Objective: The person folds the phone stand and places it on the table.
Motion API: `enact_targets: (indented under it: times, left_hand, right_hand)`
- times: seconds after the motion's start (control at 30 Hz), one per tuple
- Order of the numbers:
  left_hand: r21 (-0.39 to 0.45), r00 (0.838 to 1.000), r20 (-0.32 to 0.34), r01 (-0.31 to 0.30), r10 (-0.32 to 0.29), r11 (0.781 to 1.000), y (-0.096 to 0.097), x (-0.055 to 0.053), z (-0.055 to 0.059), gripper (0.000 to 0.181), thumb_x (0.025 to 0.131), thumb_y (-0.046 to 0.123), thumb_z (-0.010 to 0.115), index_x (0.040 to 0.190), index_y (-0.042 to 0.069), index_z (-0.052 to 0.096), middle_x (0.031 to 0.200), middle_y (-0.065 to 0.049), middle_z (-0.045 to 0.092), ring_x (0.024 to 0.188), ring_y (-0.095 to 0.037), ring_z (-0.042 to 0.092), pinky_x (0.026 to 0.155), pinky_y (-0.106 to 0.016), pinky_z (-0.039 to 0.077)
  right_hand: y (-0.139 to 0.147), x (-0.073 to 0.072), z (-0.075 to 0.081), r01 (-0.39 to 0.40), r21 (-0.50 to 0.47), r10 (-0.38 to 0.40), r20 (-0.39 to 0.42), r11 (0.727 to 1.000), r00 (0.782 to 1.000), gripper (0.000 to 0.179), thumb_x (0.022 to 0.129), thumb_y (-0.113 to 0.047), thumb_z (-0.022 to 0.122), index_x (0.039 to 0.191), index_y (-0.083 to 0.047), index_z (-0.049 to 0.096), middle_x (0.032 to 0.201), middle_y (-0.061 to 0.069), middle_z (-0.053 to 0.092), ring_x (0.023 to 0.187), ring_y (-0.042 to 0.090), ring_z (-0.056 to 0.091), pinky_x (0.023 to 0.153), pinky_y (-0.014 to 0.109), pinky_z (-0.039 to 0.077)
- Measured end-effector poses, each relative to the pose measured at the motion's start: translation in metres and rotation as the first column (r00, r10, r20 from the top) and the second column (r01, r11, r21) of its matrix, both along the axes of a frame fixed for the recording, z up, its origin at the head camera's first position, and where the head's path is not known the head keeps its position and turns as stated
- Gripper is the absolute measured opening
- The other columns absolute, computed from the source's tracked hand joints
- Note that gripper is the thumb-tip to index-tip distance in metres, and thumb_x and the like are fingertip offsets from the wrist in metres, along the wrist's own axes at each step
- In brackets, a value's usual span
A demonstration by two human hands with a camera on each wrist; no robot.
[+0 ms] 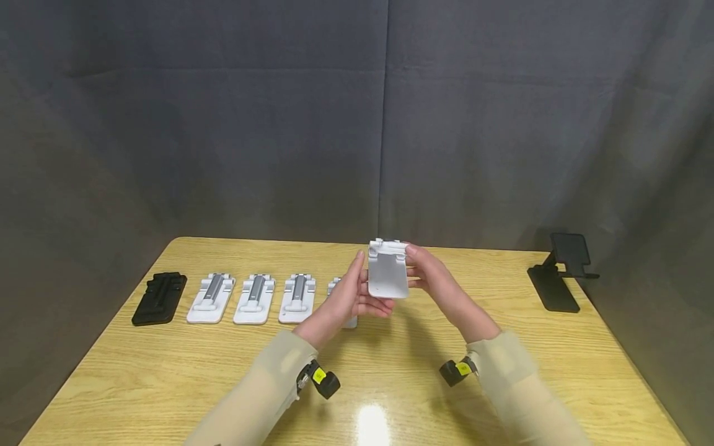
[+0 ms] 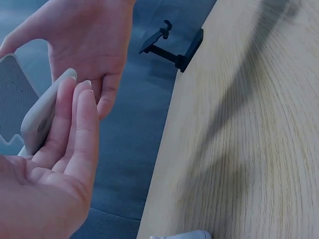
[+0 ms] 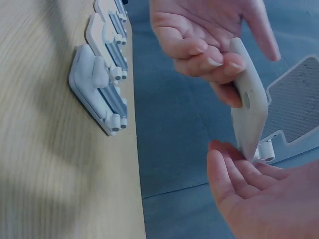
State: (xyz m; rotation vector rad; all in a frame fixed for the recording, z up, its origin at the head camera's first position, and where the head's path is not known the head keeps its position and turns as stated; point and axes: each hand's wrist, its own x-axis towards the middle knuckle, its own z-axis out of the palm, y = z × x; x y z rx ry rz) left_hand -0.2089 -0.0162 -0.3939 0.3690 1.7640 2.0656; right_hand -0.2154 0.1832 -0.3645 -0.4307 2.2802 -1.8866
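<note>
A white phone stand [image 1: 387, 275], partly unfolded, is held above the table between the two hands. The left hand [image 1: 354, 292] has its fingers against the base from behind, its thumb pointing up and apart from the stand. At the upper right corner the right hand [image 1: 437, 275] grips the stand, thumb on the edge and fingers behind. Seen from the right wrist, the pale base [image 3: 251, 107] stands at an angle to the grey-padded plate [image 3: 296, 97]. A folded white stand [image 1: 334, 285] is partly hidden behind the left hand.
On the wooden table [image 1: 368, 359], several folded white stands [image 1: 212, 298] lie in a row, with a folded black stand [image 1: 160, 299] at the left end. An unfolded black stand [image 1: 558, 288] is upright at the far right. Dark cloth [image 1: 279, 124] hangs behind.
</note>
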Motion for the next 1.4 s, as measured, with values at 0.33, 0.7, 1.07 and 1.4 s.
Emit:
enact_targets:
  times: [0.33, 0.7, 1.07, 1.4]
  left_hand:
    - [-0.012, 0.999, 0.037, -0.010, 0.010, 1.000, -0.002, 0.001, 0.004, 0.100, 0.098, 0.077, 0.019, 0.126, -0.012, 0.055, 0.086, -0.017, 0.073, 0.072, -0.021, 0.071, 0.076, -0.038, 0.062]
    - [-0.044, 1.000, 0.021, -0.005, 0.006, 0.999, -0.004, 0.003, 0.002, 0.092, 0.100, 0.073, 0.026, 0.122, -0.009, 0.059, 0.084, -0.013, 0.072, 0.072, -0.019, 0.070, 0.076, -0.036, 0.061]
    - [-0.041, 0.999, -0.048, -0.011, 0.010, 0.999, -0.005, 0.002, -0.003, 0.050, 0.114, 0.025, 0.027, 0.117, -0.013, 0.060, 0.079, -0.008, 0.069, 0.072, -0.018, 0.069, 0.076, -0.035, 0.061]
    - [-0.057, 0.998, -0.058, -0.021, 0.018, 0.998, -0.004, -0.001, -0.005, 0.050, 0.114, 0.026, 0.029, 0.117, -0.013, 0.060, 0.082, -0.011, 0.070, 0.075, -0.018, 0.070, 0.078, -0.037, 0.061]
  right_hand:
    - [-0.001, 0.002, -0.005, 0.012, -0.006, -0.012, 0.008, 1.000, 1.000, 0.075, 0.101, -0.034, 0.049, 0.157, 0.007, 0.021, 0.145, 0.028, 0.046, 0.123, 0.041, 0.052, 0.098, 0.042, 0.050]
    - [0.000, 0.005, -0.008, 0.002, 0.021, -0.003, 0.020, 1.000, 1.000, 0.079, 0.098, -0.030, 0.059, 0.159, 0.003, 0.021, 0.146, 0.026, 0.048, 0.129, 0.034, 0.051, 0.103, 0.049, 0.047]
    - [0.004, 0.004, -0.016, -0.005, 0.157, 0.020, -0.092, 0.988, 0.996, 0.099, 0.087, -0.007, 0.081, 0.162, -0.004, 0.016, 0.092, 0.010, 0.066, 0.082, 0.023, 0.061, 0.072, 0.026, 0.049]
    - [0.006, 0.003, -0.015, -0.012, 0.145, 0.025, -0.087, 0.989, 0.996, 0.100, 0.087, -0.005, 0.081, 0.163, -0.007, 0.016, 0.094, 0.012, 0.063, 0.081, 0.023, 0.059, 0.072, 0.024, 0.051]
